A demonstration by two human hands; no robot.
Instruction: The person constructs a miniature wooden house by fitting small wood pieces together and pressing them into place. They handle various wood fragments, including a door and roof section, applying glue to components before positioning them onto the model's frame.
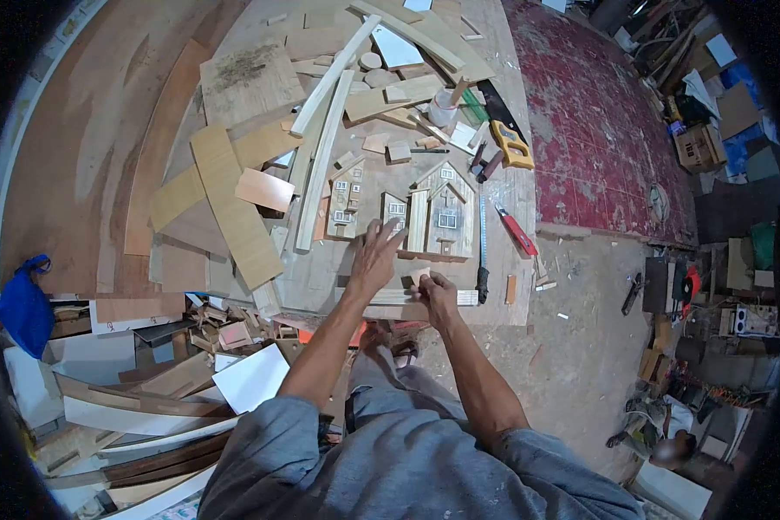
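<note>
Closest to me are my grey sleeves and both forearms, reaching out over the near edge of the wooden board point(503, 295) that serves as my work surface. My right hand point(439, 296) sits low at that edge, fingers curled and pinched around a small pale wood piece point(419, 276) held just above the board. My left hand point(375, 257) reaches a little farther, fingers spread open and fingertips resting against the bottom of a small wooden house front point(394, 211), gripping nothing. That little front stands between two others: a narrow house front with windows point(346, 199) to its left, and a larger gabled house front point(444, 212) to its right, all lying flat on the board. Just right of the big one lies a long thin ruler point(483, 232) with a dark handle near it, and beyond that a red utility knife point(517, 230). Left of the houses, long pale wood strips point(324, 160) slant up the board, with flat plywood offcuts point(234, 204) crossing one another farther left. Farther still sit a yellow-handled saw point(504, 130), a white cup point(443, 108) and scattered small blocks. Off the board to my lower left, a blue cloth point(24, 308) hangs beside a heap of scrap boards.
</note>
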